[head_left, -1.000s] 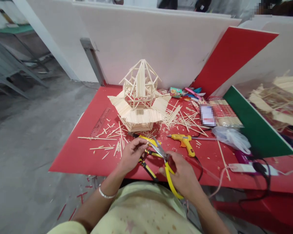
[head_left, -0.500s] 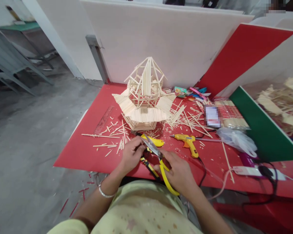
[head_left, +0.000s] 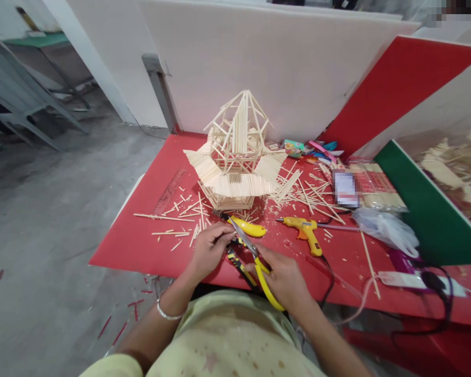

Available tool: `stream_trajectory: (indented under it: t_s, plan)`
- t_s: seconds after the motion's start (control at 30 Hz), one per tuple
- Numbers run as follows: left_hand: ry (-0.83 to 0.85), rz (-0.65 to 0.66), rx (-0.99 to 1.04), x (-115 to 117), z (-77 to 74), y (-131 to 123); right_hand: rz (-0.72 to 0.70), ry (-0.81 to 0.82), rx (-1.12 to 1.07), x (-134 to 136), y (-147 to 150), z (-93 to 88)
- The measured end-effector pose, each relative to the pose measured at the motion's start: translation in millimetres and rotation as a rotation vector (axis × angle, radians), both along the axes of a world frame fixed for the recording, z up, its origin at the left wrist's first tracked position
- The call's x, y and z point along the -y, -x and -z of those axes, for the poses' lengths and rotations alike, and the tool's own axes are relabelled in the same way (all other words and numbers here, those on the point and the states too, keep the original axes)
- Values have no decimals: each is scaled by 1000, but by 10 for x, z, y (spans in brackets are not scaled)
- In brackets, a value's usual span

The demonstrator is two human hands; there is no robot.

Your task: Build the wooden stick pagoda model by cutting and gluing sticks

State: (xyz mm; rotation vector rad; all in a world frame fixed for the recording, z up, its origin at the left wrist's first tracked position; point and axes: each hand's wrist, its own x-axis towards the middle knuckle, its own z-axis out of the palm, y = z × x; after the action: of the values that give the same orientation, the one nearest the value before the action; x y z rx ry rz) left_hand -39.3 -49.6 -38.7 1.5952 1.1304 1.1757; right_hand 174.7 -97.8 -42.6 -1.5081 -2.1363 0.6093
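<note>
My right hand [head_left: 280,272] is wrapped around yellow-handled scissors [head_left: 261,276], their metal blades angled up and left. Close to the blade tips, my left hand [head_left: 214,246] is closed in a pinch; whatever its fingertips hold is too small to make out. Under and between my hands lies a black and yellow tool [head_left: 239,266], partly covered. A yellow-handled tool [head_left: 249,226] rests just beyond the blades. Behind it stands a house-like model of thin wooden sticks [head_left: 239,157], with a slatted lower roof and a partly open frame on top.
A yellow glue gun [head_left: 306,231] with a cord lies right on the red tabletop [head_left: 129,241]. Loose sticks [head_left: 192,212] and a clear ruler [head_left: 168,192] are at left. A plastic bag [head_left: 387,228], a power strip [head_left: 402,279] and a green board [head_left: 432,214] occupy the right.
The scissor blades have come closer together near my left fingertips. My hands stay in nearly the same place, while the surroundings shift slightly right in view.
</note>
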Motion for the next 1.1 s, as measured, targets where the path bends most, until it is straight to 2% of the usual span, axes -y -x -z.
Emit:
stream_trajectory:
  t_s: [0.3,0.4,0.53,0.6,0.73,0.8,0.9,1.0,1.1]
  plan:
    - [-19,67,7,-20,22,52,0,-33,190,-18,1,-145]
    - [-10,87,1,-39,36,64,6,-61,189,-19,10,-110]
    - [47,97,4,-31,42,65,-14,-58,138,-8,-43,23]
    - [130,69,84,-17,47,63,42,-53,154,24,-156,120]
    - [383,61,436,-30,53,70,385,-74,365,186,-536,295]
    - [455,87,576,-64,35,69,455,-5,485,295,-698,331]
    - [477,70,673,-117,-19,43,483,36,556,424,-770,301]
    - [504,39,754,-141,-66,-8,455,-97,439,440,-644,184]
    - [559,61,813,-126,-81,-55,312,-253,244,342,-422,16]
